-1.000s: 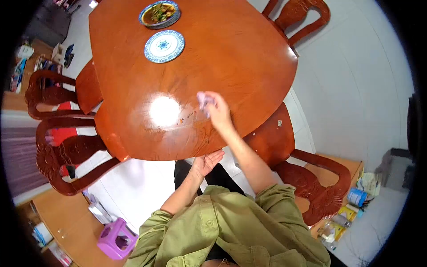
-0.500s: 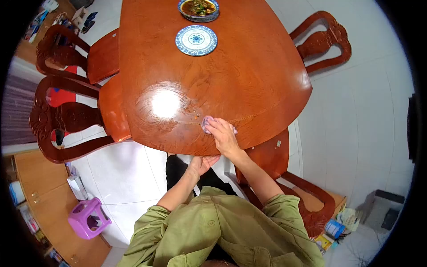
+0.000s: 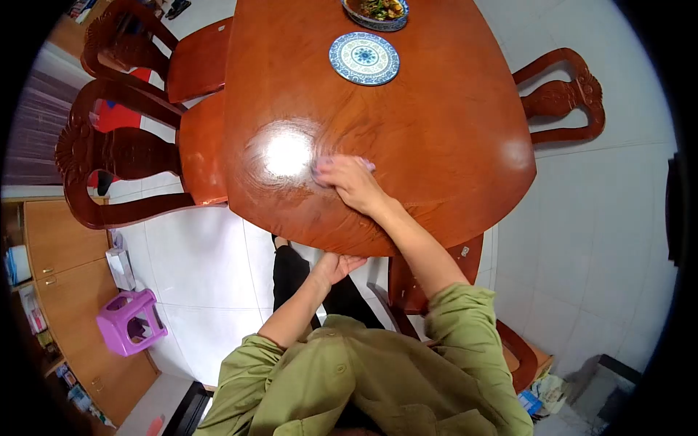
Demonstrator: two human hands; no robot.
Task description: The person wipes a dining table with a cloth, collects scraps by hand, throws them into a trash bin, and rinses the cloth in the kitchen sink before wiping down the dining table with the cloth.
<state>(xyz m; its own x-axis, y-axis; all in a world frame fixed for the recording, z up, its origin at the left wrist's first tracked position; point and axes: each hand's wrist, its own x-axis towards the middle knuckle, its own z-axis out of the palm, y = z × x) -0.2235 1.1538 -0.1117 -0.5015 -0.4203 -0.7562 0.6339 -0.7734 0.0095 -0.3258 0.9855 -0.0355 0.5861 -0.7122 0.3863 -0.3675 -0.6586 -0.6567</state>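
Lilac cloth [image 3: 369, 166] is bunched in the right hand [image 3: 352, 182] against the wooden dining table [image 3: 436, 145], apparently mid-wipe, the left hand [image 3: 334, 267] open palm-up at its near edge; another stroke calls for steady downward pressure.

The right hand [image 3: 350, 183] covers most of the cloth [image 3: 369, 166]. The top edge cuts off the bowl [image 3: 381, 25] and desk [image 3: 436, 145], which partly hides the near-right seat [image 3: 436, 275].
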